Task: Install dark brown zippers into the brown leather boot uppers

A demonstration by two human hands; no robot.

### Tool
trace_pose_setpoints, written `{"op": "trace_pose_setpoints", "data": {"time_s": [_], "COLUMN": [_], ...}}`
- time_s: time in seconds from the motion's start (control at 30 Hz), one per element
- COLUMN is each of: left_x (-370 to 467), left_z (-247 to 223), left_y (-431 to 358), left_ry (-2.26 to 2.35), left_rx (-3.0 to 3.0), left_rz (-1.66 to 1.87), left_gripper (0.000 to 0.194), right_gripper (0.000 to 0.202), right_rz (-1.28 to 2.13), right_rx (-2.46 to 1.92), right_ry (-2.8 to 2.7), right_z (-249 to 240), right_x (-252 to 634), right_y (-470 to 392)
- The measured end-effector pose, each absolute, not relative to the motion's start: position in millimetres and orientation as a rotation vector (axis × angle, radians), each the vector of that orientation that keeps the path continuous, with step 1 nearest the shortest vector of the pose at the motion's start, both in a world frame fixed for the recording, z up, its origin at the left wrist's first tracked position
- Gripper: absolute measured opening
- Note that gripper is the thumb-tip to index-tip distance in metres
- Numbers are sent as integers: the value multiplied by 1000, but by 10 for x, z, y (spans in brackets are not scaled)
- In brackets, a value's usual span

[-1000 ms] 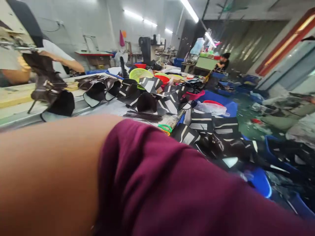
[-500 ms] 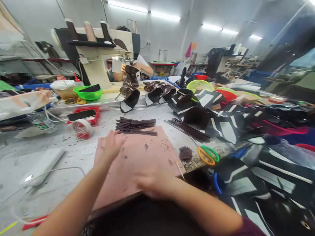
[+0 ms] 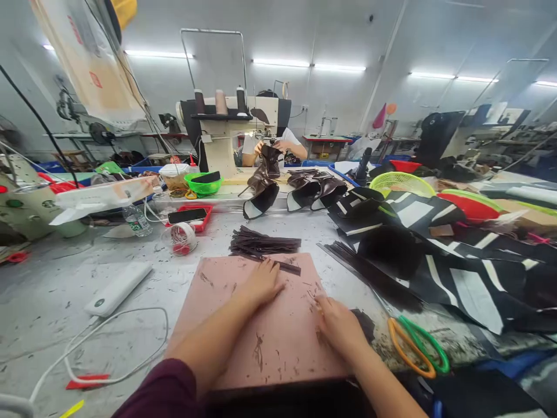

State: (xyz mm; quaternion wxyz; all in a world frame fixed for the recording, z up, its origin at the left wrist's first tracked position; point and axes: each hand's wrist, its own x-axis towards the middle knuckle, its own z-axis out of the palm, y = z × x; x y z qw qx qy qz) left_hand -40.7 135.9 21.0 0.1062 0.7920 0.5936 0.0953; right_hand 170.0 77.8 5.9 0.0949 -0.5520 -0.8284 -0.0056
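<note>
My left hand (image 3: 262, 283) lies palm down on a pink board (image 3: 235, 342), its fingertips touching a dark brown strip (image 3: 289, 268) near the board's far edge. Its thumb is apart from the fingers. Just beyond lies a loose bundle of similar dark strips (image 3: 265, 241). My right hand (image 3: 342, 326) rests at the board's right edge with fingers curled together; whatever is between them is too small to make out. Beside it is a small pile of dark scraps (image 3: 364, 324), partly hidden by the hand. Scissors with orange and green handles (image 3: 413, 342) lie farther right.
More long dark strips (image 3: 369, 273) and black pieces with white bands (image 3: 474, 290) cover the right side. On the left are a white power bank (image 3: 119, 288) with a cable, a tape roll (image 3: 183, 238) and a red tray (image 3: 209, 216). A person sews behind brown boot pieces (image 3: 261, 188).
My left hand has moved right onto the strip at the bundle's near side. My right hand has gone from the board's near edge to its right edge. The view has shifted.
</note>
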Motion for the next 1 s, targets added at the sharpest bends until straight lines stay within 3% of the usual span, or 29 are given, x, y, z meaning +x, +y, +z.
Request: {"op": "trace_pose_setpoints", "data": {"time_s": [0.13,0.27,0.33,0.43,0.53,0.8,1.0], "left_x": [-402,-360,-350,-440,-633,-655,-634], "left_z": [264,250,234,214,220,227,258], "left_y": [713,22,-144,-171,-104,59,159], "left_ry": [1724,1614,1608,1667,1815,1591,1659], "left_rx": [2378,2372,2298,2033,1831,2117,1953], "left_rz": [162,115,232,568,764,381,439], "left_gripper": [50,56,54,33,22,10,11], "right_gripper": [27,26,27,34,41,31,29], "right_rz": [-13,75,293,515,361,136,85], "right_rx": [-1678,-1434,-1214,-957,-871,-772,-843], "right_ry": [-2461,-2428,-2404,-2401,-2438,-2467,-2407], "right_z": [167,231,216,120,-12,-84,-122], "right_x": [1787,1591,1387,1128,1042,1246,1249], "right_y": [1242,1190,896,339,-16,43,-10]}}
